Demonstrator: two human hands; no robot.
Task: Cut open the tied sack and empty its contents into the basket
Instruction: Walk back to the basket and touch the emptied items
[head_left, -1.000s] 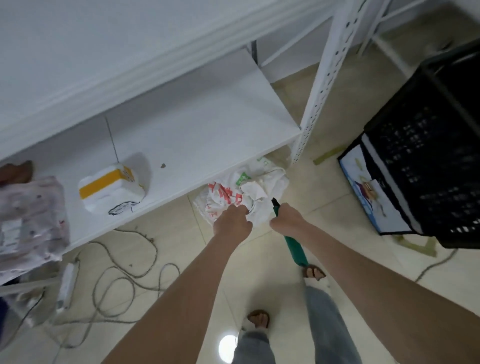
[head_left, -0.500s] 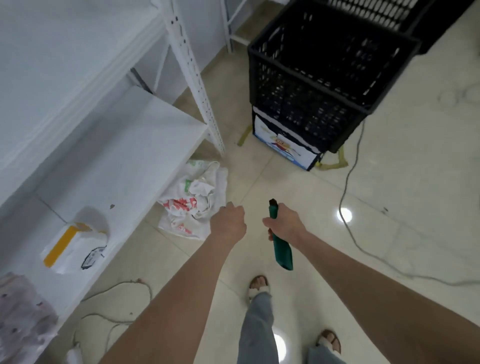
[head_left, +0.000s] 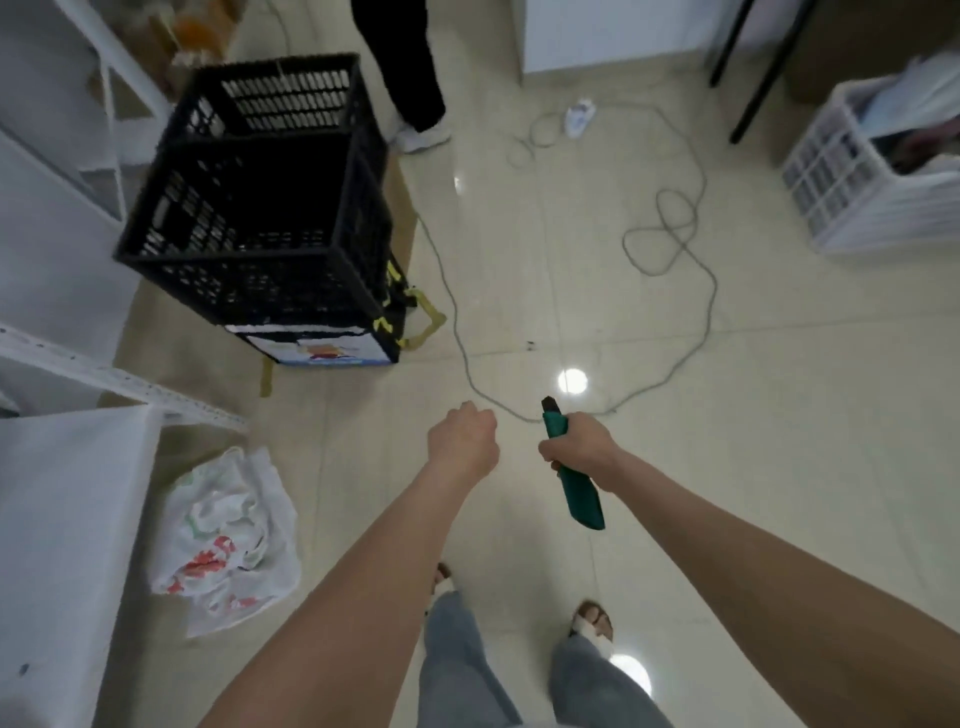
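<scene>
Our right hand (head_left: 582, 449) wraps the green cutter (head_left: 579, 493), blade too small to make out, and our left hand (head_left: 462, 441) is clenched on nothing we can see. Down left by the shelf (head_left: 62, 519), the sack (head_left: 228, 535) lies crumpled on the floor (head_left: 727, 415); it looks soft and light, so we'd bunch it near the neck, though its tie hides in folds. Farther off stands the basket (head_left: 249, 270), inside too dark.

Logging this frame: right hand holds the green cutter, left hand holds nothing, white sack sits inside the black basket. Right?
Not quite. The head view shows the white sack lying on the floor beside the white shelf, outside the black basket. The rest holds.
</scene>
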